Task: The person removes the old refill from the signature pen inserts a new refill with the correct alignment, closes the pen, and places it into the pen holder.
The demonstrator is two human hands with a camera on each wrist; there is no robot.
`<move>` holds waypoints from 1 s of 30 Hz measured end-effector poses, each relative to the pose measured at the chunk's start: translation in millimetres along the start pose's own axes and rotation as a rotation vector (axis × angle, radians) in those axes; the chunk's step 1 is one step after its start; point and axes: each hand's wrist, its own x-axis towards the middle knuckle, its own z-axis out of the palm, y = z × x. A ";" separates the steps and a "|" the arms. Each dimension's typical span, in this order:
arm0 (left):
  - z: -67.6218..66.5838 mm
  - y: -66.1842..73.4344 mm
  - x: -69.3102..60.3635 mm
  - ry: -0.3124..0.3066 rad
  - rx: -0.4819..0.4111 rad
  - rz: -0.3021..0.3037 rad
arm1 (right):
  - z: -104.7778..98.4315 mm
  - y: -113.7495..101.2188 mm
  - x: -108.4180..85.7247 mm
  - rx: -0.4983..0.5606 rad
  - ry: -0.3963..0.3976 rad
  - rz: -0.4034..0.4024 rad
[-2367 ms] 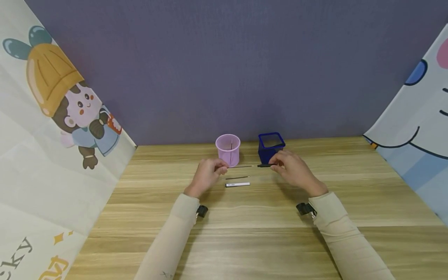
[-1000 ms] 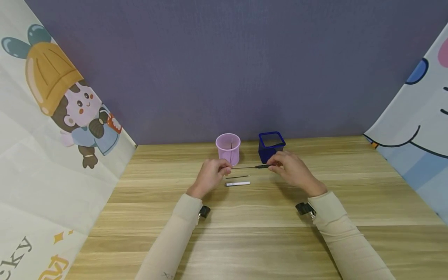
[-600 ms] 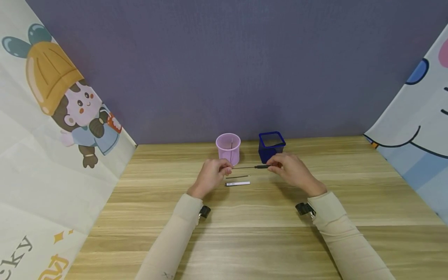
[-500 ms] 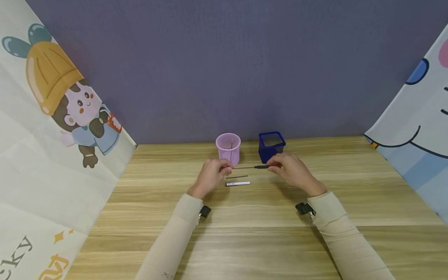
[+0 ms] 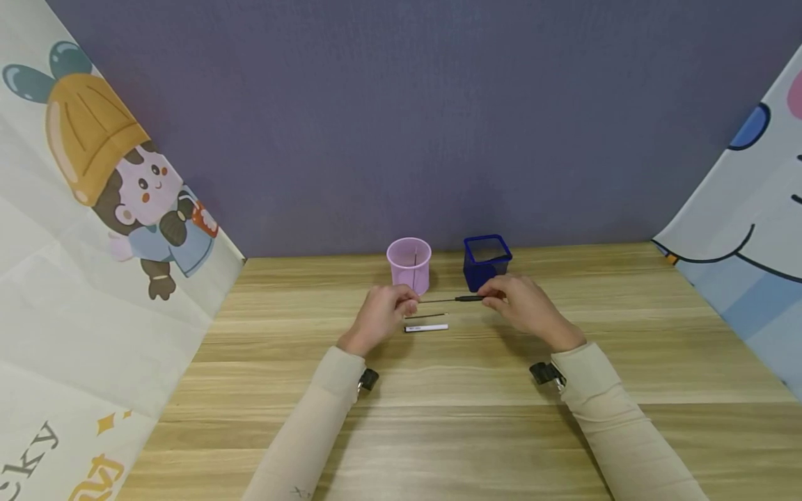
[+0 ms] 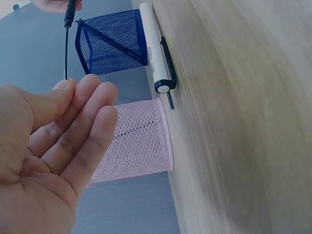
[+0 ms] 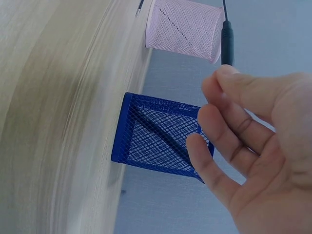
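My left hand [image 5: 379, 313] pinches the end of a thin pen refill [image 5: 436, 300] between thumb and forefinger. A black pen grip section [image 5: 468, 298] is pinched by the right hand [image 5: 523, 306], and the refill's other end runs into it. Refill and grip section form one level line above the table. Below them lie a loose dark refill [image 5: 427, 316] and a white pen barrel [image 5: 426, 328] with a black clip, which shows in the left wrist view. In the right wrist view the grip section [image 7: 227, 44] points away from the fingertips.
Behind the hands stand a pink mesh pen holder [image 5: 401, 277] and, to its right, a blue mesh pen holder [image 5: 473, 277]. Thin dark sticks stand inside both. A dark wall [image 5: 401, 139] closes off the table's [image 5: 438, 431] back edge.
Earlier the refill's tip was apart from the black grip section; the left hand has moved right and the tip has entered it. Over the last half second almost nothing differs.
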 end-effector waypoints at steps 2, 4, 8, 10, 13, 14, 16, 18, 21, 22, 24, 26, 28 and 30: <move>1.3 0.4 -0.4 -0.010 -0.020 -0.003 | -0.3 -0.1 0.2 0.002 -0.001 0.002; 2.4 0.5 -0.5 -0.021 -0.042 -0.003 | -0.3 0.0 0.6 0.001 0.000 0.004; 3.7 0.6 -0.6 -0.026 -0.058 0.007 | -0.2 0.0 1.0 0.000 0.002 0.007; 4.2 0.2 -0.5 -0.025 -0.056 0.013 | -0.1 -0.4 1.1 -0.001 0.002 0.008; 4.9 -0.4 -0.5 -0.023 -0.057 0.016 | 0.0 -0.7 1.1 -0.003 0.003 0.013; 5.1 -0.5 -0.5 -0.023 -0.058 0.016 | 0.1 -0.7 1.1 -0.005 0.003 0.014; 5.4 -0.7 -0.6 -0.024 -0.062 0.017 | 0.2 -1.3 1.2 -0.007 0.004 0.016; 5.7 -0.7 -0.6 -0.023 -0.066 0.016 | 0.2 -2.0 1.2 -0.006 0.001 0.020; 6.4 -0.8 -0.6 -0.024 -0.063 0.011 | 0.2 -3.6 1.4 -0.003 -0.005 0.026; 6.7 -0.8 -0.5 -0.023 -0.062 0.009 | 0.2 -4.0 1.4 -0.002 -0.008 0.029; 7.1 -0.6 -0.6 -0.021 -0.058 0.006 | 0.2 -4.8 1.7 -0.001 -0.013 0.035; 7.2 -0.4 -0.7 -0.020 -0.053 0.007 | 0.4 -5.0 2.0 -0.005 -0.016 0.039; 7.5 -0.5 -0.8 -0.018 -0.046 0.010 | 0.7 -5.2 2.2 -0.010 -0.016 0.040; 7.6 -0.5 -1.2 -0.018 -0.037 0.011 | 1.1 -5.6 2.3 -0.014 -0.014 0.037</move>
